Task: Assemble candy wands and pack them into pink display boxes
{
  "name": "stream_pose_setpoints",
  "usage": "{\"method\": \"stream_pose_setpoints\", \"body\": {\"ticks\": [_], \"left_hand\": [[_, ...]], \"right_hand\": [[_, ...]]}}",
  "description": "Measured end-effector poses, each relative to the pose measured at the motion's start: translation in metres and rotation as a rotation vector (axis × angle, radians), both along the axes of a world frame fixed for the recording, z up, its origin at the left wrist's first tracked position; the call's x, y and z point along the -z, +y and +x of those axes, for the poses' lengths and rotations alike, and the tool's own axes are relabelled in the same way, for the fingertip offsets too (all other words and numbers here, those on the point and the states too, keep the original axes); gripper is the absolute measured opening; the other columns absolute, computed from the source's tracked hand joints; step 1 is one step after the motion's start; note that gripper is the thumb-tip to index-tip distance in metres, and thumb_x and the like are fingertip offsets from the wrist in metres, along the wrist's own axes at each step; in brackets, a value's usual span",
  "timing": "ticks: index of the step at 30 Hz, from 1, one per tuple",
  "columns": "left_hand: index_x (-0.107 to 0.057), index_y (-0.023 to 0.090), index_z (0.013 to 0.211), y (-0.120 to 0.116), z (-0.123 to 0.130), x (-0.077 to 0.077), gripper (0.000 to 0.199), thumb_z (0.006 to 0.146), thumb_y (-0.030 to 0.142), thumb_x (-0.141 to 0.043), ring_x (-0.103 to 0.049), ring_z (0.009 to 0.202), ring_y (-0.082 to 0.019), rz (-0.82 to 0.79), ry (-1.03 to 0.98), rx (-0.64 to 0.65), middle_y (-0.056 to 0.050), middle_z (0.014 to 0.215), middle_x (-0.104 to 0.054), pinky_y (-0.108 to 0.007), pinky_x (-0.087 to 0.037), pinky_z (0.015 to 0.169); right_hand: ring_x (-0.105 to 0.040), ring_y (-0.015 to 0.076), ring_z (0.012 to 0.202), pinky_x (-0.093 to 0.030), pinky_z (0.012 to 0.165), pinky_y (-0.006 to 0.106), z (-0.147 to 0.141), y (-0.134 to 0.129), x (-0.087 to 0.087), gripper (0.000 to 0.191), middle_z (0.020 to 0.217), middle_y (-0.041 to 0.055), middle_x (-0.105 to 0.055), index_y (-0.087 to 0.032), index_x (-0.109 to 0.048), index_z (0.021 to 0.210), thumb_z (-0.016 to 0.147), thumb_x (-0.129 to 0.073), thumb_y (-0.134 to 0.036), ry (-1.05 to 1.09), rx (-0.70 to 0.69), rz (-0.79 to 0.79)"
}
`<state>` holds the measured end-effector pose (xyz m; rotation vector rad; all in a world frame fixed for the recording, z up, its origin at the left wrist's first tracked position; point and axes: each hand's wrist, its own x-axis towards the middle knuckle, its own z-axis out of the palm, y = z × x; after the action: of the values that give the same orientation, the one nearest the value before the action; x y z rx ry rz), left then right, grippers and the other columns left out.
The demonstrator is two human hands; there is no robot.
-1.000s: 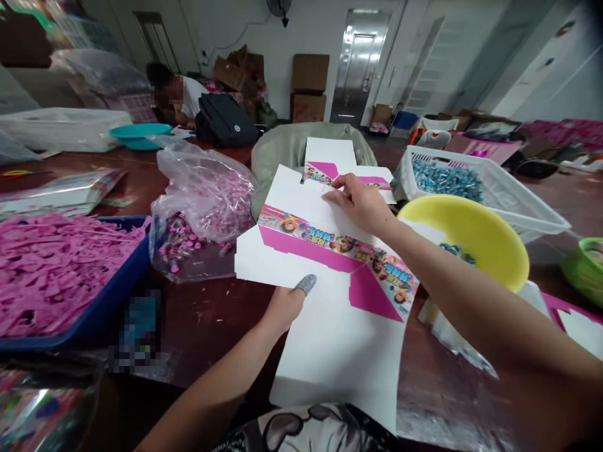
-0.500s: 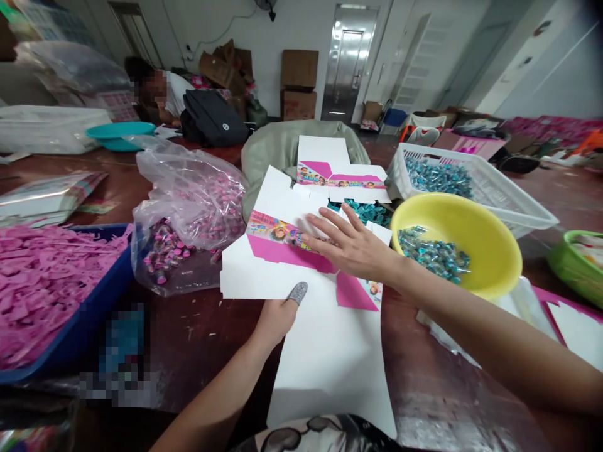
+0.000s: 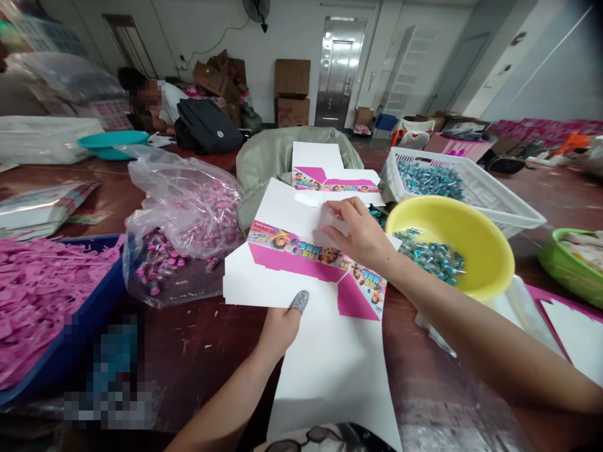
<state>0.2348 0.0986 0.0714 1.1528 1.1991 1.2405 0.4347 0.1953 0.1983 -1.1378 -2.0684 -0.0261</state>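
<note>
An unfolded cardboard box blank (image 3: 330, 351), white with pink and printed cartoon strips, lies across the middle, its near end reaching my body. My left hand (image 3: 282, 329) grips its left edge, thumb on top and fingers hidden underneath. Something silver and glittery covers that thumb. Above the upper part of the blank is my right hand (image 3: 362, 232), fingers bent and thumb apart, with nothing seen between them; whether the fingertips touch the card I cannot tell. A second printed blank (image 3: 315, 154) lies just beyond, in front of a grey-green sack (image 3: 264, 163).
On the right stand a yellow bowl (image 3: 490, 251) and a white basket (image 3: 513, 198), both with small teal wrapped pieces. A clear bag (image 3: 164, 182) of pink pieces and a blue tray (image 3: 89, 320) of pink plastic parts are on the left. A person (image 3: 172, 103) leans over behind.
My right hand has lifted from lying spread over the printed strip and moved up the blank, its fingers now bent. My left hand keeps its hold. The view has shifted slightly.
</note>
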Motion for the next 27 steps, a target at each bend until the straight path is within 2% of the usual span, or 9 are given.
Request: {"method": "stream_pose_setpoints", "body": {"ticks": [5,7,9,12,14,18,23,25,27], "left_hand": [[-0.077,0.015,0.102,0.009,-0.007,0.014,0.028,0.083,0.035,-0.074,-0.064,0.124,-0.031,-0.036,0.054,-0.037,-0.012,0.120,-0.074,-0.046,-0.040,0.118],[-0.075,0.014,0.108,0.016,-0.011,0.020,0.033,0.084,0.035,-0.073,-0.063,0.124,-0.030,-0.048,0.037,-0.080,-0.012,0.122,-0.073,-0.045,-0.042,0.116],[-0.071,0.014,0.117,0.021,-0.012,0.023,0.038,0.085,0.035,-0.071,-0.062,0.126,-0.029,-0.041,0.010,-0.092,-0.012,0.127,-0.071,-0.043,-0.043,0.115],[-0.072,0.015,0.117,0.021,-0.009,0.019,0.038,0.086,0.036,-0.071,-0.062,0.126,-0.029,-0.016,0.006,-0.037,-0.011,0.128,-0.070,-0.043,-0.043,0.115],[-0.074,0.017,0.115,0.017,-0.005,0.013,0.035,0.088,0.039,-0.070,-0.063,0.125,-0.029,0.003,0.032,0.021,-0.010,0.126,-0.072,-0.044,-0.042,0.116],[-0.074,0.018,0.115,0.009,-0.004,0.002,0.033,0.088,0.038,-0.070,-0.063,0.125,-0.029,0.052,0.045,0.009,-0.009,0.125,-0.072,-0.042,-0.042,0.117],[-0.074,0.016,0.113,0.011,-0.008,0.003,0.033,0.086,0.035,-0.072,-0.065,0.122,-0.028,0.008,0.031,-0.066,-0.009,0.122,-0.073,-0.041,-0.044,0.114],[-0.075,0.016,0.110,0.012,-0.009,0.007,0.031,0.085,0.034,-0.071,-0.066,0.120,-0.028,-0.005,0.031,-0.081,-0.009,0.119,-0.075,-0.041,-0.045,0.113],[-0.075,0.016,0.106,0.013,-0.010,0.013,0.029,0.085,0.035,-0.071,-0.067,0.118,-0.028,-0.012,0.039,-0.077,-0.009,0.117,-0.075,-0.041,-0.047,0.112]], "right_hand": [[-0.060,0.0195,0.071,-0.053,0.067,0.036,0.010,-0.001,-0.023,0.021,0.090,0.0072,-0.064,-0.022,-0.063,0.096,0.091,-0.060,-0.042,0.117,-0.011,-0.168],[-0.062,0.0193,0.069,-0.053,0.065,0.035,0.013,-0.005,-0.034,0.020,0.083,0.0046,-0.067,-0.024,-0.062,0.093,0.095,-0.055,-0.043,0.102,-0.039,-0.217],[-0.066,0.0221,0.078,-0.054,0.071,0.038,0.015,-0.006,-0.039,0.020,0.089,0.0064,-0.070,-0.024,-0.064,0.096,0.095,-0.056,-0.043,0.023,-0.054,-0.184],[-0.066,0.0282,0.106,-0.053,0.088,0.044,0.013,0.001,-0.032,0.031,0.121,0.0142,-0.067,-0.020,-0.063,0.118,0.096,-0.054,-0.040,-0.120,-0.064,-0.116],[-0.064,0.0311,0.115,-0.052,0.093,0.047,0.011,0.009,-0.022,0.041,0.133,0.0167,-0.063,-0.018,-0.056,0.133,0.097,-0.051,-0.038,-0.169,0.000,-0.145],[-0.065,0.0348,0.114,-0.053,0.091,0.050,0.006,0.016,-0.005,0.041,0.122,0.0154,-0.071,-0.018,-0.058,0.132,0.097,-0.051,-0.039,-0.248,0.124,-0.191],[-0.067,0.0313,0.110,-0.050,0.095,0.048,0.001,0.006,0.006,0.034,0.118,0.0132,-0.073,-0.020,-0.063,0.125,0.097,-0.051,-0.034,-0.191,0.108,0.001],[-0.069,0.0299,0.101,-0.052,0.090,0.045,0.000,0.004,0.006,0.038,0.108,0.0110,-0.076,-0.021,-0.062,0.127,0.094,-0.058,-0.038,-0.124,0.113,-0.006],[-0.071,0.0274,0.087,-0.053,0.077,0.039,0.001,0.004,0.001,0.043,0.093,0.0075,-0.077,-0.021,-0.063,0.123,0.087,-0.066,-0.045,-0.058,0.119,-0.110]]}}
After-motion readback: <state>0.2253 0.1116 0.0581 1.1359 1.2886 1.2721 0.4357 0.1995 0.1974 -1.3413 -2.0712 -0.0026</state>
